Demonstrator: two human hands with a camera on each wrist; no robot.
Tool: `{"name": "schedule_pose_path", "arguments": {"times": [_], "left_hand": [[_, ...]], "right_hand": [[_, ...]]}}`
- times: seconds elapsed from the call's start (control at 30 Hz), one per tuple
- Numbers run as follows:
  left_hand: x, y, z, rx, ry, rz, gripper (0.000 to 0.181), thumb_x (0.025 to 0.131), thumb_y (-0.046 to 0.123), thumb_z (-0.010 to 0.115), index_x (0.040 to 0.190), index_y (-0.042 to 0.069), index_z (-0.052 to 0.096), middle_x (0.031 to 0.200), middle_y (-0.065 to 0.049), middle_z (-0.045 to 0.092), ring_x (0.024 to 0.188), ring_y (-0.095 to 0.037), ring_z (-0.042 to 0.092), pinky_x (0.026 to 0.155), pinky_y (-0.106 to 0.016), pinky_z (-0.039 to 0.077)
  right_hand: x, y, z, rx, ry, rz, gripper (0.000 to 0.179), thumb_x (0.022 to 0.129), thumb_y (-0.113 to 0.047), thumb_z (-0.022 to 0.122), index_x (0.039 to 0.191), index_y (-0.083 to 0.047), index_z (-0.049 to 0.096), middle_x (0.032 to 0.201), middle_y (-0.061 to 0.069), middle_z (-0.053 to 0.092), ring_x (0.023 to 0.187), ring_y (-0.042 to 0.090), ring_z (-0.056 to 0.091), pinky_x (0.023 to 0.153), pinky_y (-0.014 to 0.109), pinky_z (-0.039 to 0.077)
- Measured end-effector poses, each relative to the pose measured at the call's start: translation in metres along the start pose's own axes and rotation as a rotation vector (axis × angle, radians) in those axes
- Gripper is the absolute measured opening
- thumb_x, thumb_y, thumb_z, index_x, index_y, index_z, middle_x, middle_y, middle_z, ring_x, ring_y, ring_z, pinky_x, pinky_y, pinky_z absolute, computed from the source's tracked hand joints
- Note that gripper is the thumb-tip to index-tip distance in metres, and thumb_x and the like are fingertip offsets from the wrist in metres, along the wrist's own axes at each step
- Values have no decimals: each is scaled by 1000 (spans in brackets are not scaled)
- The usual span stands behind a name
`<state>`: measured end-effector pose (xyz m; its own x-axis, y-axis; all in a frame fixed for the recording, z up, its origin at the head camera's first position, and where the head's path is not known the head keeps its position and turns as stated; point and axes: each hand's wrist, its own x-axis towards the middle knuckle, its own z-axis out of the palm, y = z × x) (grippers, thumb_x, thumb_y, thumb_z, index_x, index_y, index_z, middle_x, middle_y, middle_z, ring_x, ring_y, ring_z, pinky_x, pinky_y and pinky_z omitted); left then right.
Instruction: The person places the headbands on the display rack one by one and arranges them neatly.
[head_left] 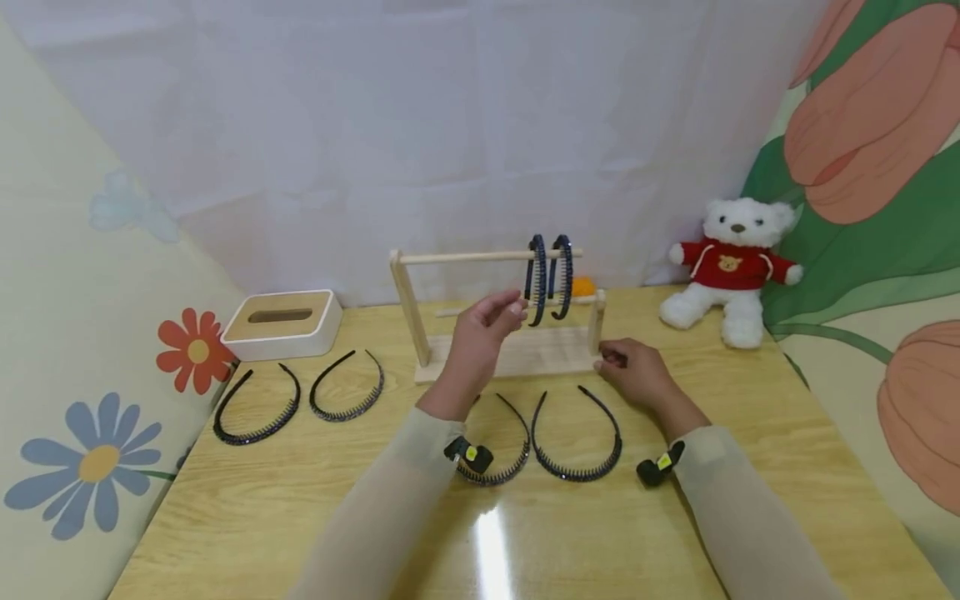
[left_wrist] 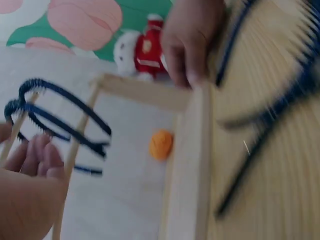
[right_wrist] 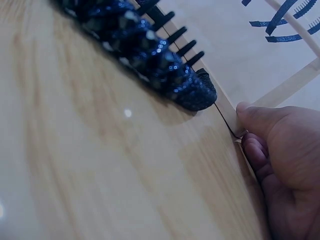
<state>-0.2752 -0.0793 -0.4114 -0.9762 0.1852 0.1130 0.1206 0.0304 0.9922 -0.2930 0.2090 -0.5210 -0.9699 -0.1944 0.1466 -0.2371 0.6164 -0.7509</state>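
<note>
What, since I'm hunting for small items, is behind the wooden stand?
An orange object sits behind the wooden stand, near its right end, with white cloth farther back. In the head view, the left hand hides some of the table there.

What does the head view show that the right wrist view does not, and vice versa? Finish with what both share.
Only the head view: the bear, the box, the orange object and the left hand.

Only the right wrist view: close detail of the glittery surface of a headband on the table.

Both: that headband and table, two hanging headbands, the rack, and the right hand with its fingers at the rack's base.
</note>
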Motion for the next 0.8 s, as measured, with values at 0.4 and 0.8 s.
{"name": "schedule_pose_path", "arguments": {"times": [0.4, 0.8], "left_hand": [[-93, -35, -65, 921, -603, 183, 36, 103, 18, 78, 136, 5, 74, 137, -10, 74, 131, -30, 68, 115, -50, 55], [-124, -47, -89, 1209, -648, 489, 14, 92, 2, 84, 99, 13, 85, 99, 4, 80, 98, -12, 73, 92, -28, 63]], "right_hand": [[0, 0, 1, -18, 4, 22, 39, 105, -20, 75, 139, 0, 71, 125, 20, 74, 114, 36, 72, 104, 54, 60], [-2, -2, 0, -19, -19, 31, 42, 106, -20, 73, 143, 1, 68, 129, 22, 73, 118, 38, 71, 107, 55, 59]]}}
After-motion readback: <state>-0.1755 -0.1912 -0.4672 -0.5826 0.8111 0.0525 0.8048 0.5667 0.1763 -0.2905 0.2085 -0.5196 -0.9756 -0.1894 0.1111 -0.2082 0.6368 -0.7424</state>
